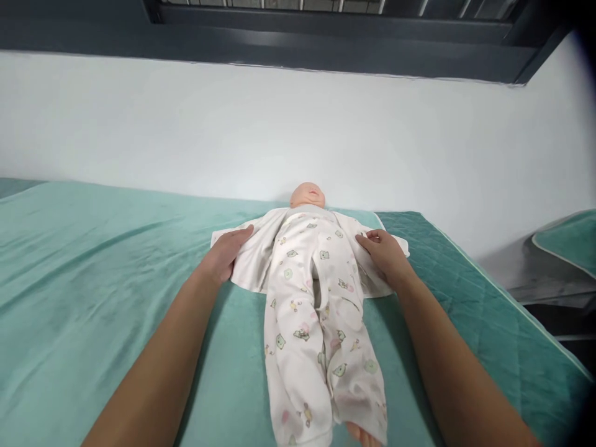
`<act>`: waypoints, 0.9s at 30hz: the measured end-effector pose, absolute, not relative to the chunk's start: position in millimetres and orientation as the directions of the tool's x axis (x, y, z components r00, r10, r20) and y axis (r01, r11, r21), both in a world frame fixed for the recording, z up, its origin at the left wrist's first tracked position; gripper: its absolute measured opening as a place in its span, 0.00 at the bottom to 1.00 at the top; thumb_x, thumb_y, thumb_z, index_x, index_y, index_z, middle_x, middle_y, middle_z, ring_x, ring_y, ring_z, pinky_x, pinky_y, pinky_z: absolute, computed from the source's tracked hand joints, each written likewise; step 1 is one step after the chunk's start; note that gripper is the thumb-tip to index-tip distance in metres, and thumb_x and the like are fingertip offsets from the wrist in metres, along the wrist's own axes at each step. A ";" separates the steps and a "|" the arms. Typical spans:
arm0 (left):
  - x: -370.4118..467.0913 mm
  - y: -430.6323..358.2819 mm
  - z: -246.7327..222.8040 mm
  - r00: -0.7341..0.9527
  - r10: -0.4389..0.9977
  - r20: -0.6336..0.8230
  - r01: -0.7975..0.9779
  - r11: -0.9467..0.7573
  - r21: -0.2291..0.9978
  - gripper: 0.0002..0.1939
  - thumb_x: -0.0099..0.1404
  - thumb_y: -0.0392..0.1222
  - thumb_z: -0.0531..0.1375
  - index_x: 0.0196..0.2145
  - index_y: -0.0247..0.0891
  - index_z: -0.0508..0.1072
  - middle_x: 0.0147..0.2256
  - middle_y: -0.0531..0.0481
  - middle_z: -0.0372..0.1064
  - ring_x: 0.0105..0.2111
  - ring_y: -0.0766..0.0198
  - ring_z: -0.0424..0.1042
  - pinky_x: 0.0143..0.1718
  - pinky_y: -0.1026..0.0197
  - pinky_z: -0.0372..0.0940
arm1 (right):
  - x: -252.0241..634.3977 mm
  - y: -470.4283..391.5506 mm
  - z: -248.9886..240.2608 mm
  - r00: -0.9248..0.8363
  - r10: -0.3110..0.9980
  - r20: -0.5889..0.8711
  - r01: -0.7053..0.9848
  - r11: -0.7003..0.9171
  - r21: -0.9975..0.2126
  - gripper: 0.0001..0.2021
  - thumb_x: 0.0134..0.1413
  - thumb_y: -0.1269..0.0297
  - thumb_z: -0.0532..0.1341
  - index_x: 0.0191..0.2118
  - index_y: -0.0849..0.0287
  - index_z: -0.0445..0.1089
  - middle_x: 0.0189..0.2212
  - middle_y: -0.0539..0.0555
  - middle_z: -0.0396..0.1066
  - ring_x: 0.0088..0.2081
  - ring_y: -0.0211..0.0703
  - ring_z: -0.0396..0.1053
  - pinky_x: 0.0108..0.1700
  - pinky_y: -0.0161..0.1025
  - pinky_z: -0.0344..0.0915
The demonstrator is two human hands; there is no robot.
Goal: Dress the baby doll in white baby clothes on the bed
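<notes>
Holding a white top (261, 251), both hands (228, 252) (383, 253) flank a doll (307, 196) in animal-print trousers (298, 310).

This bedroom-like room has a green-covered bed (93, 279).

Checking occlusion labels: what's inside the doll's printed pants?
Part of a bare foot pokes out of the printed pants; anything else inside is covered and can't be seen.

Before me: one white wall (139, 124); dark window frame (326, 46) above, metal bars (302, 5); pale green sheet (93, 261), darker quilted cover (488, 329) alongside.
</notes>
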State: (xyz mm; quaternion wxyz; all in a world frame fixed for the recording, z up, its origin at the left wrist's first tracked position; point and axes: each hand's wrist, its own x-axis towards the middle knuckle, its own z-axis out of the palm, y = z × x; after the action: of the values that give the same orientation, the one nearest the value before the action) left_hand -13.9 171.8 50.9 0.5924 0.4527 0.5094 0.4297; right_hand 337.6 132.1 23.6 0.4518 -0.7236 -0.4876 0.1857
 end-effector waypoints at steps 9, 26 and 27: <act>-33.1 173.8 52.0 -0.235 0.951 0.199 0.867 0.113 0.486 0.19 0.65 0.55 0.51 0.41 0.42 0.74 0.38 0.39 0.76 0.39 0.46 0.73 0.36 0.53 0.62 | 364.8 124.7 31.8 0.584 0.756 0.295 0.753 -0.369 -0.545 0.18 0.55 0.50 0.57 0.44 0.56 0.71 0.37 0.59 0.74 0.36 0.52 0.69 0.35 0.43 0.58; -15.7 152.1 52.8 -0.057 0.942 0.331 0.998 0.041 0.055 0.21 0.65 0.32 0.46 0.51 0.39 0.69 0.48 0.34 0.68 0.49 0.42 0.67 0.42 0.47 0.63 | 315.6 130.7 33.0 0.286 0.764 0.578 0.679 0.264 -0.685 0.11 0.61 0.63 0.53 0.44 0.55 0.69 0.44 0.57 0.71 0.45 0.46 0.69 0.49 0.44 0.66; -12.0 151.8 51.9 -0.019 0.924 0.383 0.995 -0.019 0.096 0.21 0.65 0.33 0.46 0.52 0.39 0.69 0.49 0.34 0.67 0.52 0.42 0.66 0.45 0.46 0.63 | 306.3 129.9 35.9 0.265 0.780 0.568 0.625 0.310 -0.717 0.10 0.61 0.61 0.54 0.43 0.54 0.70 0.43 0.56 0.72 0.44 0.45 0.69 0.48 0.43 0.66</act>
State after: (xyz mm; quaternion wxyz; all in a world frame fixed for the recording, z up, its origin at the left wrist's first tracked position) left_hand -12.0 151.8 51.9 -0.1038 0.6926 0.6926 0.1727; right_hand 306.3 129.9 35.9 0.5407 -0.5831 -0.6021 0.0716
